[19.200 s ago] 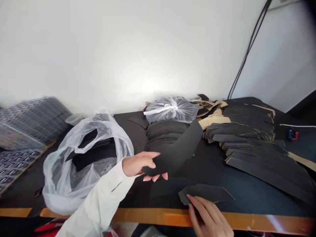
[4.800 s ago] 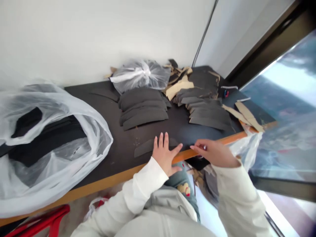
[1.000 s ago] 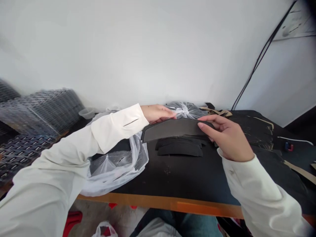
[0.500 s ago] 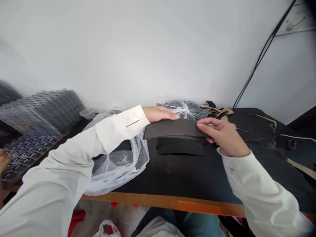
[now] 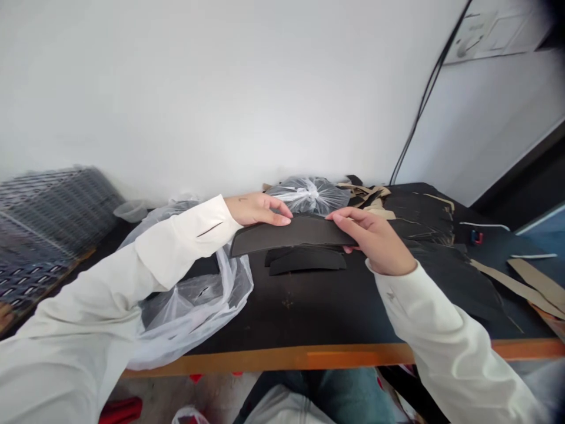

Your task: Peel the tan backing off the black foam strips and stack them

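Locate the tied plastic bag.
Head view: the tied plastic bag sits by the wall, behind the curved black piece between the left hand and right hand.

place: workshop | evidence: dark workbench (image 5: 326, 321) — black foam cutouts (image 5: 304, 262), cardboard scraps (image 5: 523, 281)

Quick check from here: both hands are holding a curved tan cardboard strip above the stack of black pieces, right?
Not quite: the curved strip between the left hand and the right hand is black, not tan, as the head view shows. It is above the stack of black pieces, as you said.
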Demonstrator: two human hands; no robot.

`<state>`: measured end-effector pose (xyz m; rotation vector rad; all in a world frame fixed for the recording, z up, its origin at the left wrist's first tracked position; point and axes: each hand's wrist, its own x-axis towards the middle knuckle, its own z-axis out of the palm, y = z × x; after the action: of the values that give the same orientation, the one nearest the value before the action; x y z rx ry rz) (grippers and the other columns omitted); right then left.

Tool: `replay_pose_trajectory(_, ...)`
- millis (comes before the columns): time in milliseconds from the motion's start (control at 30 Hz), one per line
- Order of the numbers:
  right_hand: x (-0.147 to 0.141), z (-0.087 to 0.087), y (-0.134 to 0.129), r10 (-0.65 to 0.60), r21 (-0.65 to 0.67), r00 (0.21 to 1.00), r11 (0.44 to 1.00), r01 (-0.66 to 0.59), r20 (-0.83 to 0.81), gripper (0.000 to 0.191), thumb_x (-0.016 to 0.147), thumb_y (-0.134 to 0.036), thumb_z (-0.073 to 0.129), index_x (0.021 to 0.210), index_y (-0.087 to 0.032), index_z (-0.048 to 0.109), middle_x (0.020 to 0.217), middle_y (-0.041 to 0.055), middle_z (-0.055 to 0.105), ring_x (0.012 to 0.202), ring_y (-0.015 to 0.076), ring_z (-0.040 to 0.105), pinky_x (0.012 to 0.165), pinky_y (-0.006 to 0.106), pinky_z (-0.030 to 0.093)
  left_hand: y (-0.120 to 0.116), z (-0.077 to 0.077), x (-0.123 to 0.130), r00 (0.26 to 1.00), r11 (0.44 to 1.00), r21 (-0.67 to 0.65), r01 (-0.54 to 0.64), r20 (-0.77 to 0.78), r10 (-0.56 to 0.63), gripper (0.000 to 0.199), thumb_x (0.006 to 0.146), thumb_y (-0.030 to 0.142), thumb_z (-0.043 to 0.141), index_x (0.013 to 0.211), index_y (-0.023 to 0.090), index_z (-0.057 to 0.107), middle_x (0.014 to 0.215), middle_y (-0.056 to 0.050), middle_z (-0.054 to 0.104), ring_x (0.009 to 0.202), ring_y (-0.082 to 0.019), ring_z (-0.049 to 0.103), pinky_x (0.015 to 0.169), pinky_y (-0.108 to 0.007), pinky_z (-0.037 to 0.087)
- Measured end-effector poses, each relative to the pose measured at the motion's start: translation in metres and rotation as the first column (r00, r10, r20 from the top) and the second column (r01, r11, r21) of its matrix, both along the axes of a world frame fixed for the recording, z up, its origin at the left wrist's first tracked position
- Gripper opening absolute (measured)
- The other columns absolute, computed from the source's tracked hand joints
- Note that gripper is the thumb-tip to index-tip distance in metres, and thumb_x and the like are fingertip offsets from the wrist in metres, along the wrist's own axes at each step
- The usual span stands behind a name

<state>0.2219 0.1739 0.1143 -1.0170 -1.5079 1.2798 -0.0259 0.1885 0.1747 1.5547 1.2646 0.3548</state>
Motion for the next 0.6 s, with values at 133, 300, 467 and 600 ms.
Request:
replay_pose_trajectory(133, 0.000, -0.003, 0.001, 0.040, 0.045, 0.995, 0.998, -0.044, 0.092, 0.042, 0.068, -0.052, 0.075, 0.092, -0.020, 0.067, 0.055, -0.0037, 0.053, 0.054, 0.0095, 0.045, 0.046, 0.020, 0.045, -0.002, 0.002, -0.002, 1.000, 1.000, 0.022, -0.006, 0.001, 0.006, 0.049, 0.058, 0.046, 0.085, 0.092, 0.016, 0.066, 0.067, 0.003, 0.067, 0.057, -0.009, 0.058, 0.054, -0.020, 0.041)
replay_pose_trajectory(300, 0.014, -0.013, -0.001, 0.036, 0.182, 0.988, 0.981, -0.064, 0.149, 0.039, 0.072, -0.052, 0.073, 0.096, -0.021, 0.069, 0.077, 0.0027, 0.066, 0.064, 0.0140, 0.057, 0.055, 0.026, 0.050, -0.003, -0.010, -0.014, 0.955, 0.989, 0.035, -0.145, 0.268, 0.130, 0.039, 0.059, 0.034, 0.087, 0.083, 0.013, 0.065, 0.072, 0.002, 0.065, 0.063, -0.009, 0.057, 0.059, -0.019, 0.040)
replay_pose_trajectory(467, 0.042, -0.039, -0.003, 0.040, 0.387, 0.995, 0.919, -0.073, 0.094, 0.021, 0.073, -0.048, 0.073, 0.075, -0.027, 0.071, 0.078, 0.0055, 0.068, 0.075, 0.0220, 0.062, 0.072, 0.037, 0.051, -0.013, -0.032, -0.018, 0.589, 0.900, 0.076, -0.429, 0.779, 0.215, 0.030, 0.068, 0.029, 0.078, 0.078, 0.020, 0.052, 0.064, 0.005, 0.047, 0.054, -0.009, 0.043, 0.052, -0.022, 0.033)
replay_pose_trajectory(600, 0.033, -0.046, -0.009, 0.173, 0.325, 0.957, 0.941, -0.092, -0.231, 0.034, 0.064, -0.054, 0.079, 0.052, -0.029, 0.059, 0.073, 0.0025, 0.059, 0.072, 0.0213, 0.058, 0.069, 0.037, 0.048, -0.020, -0.042, -0.007, 0.417, 0.799, 0.170, -0.577, 0.903, 0.109, 0.038, 0.074, 0.040, 0.063, 0.070, 0.022, 0.030, 0.064, 0.004, 0.023, 0.056, -0.012, 0.029, 0.057, -0.025, 0.034)
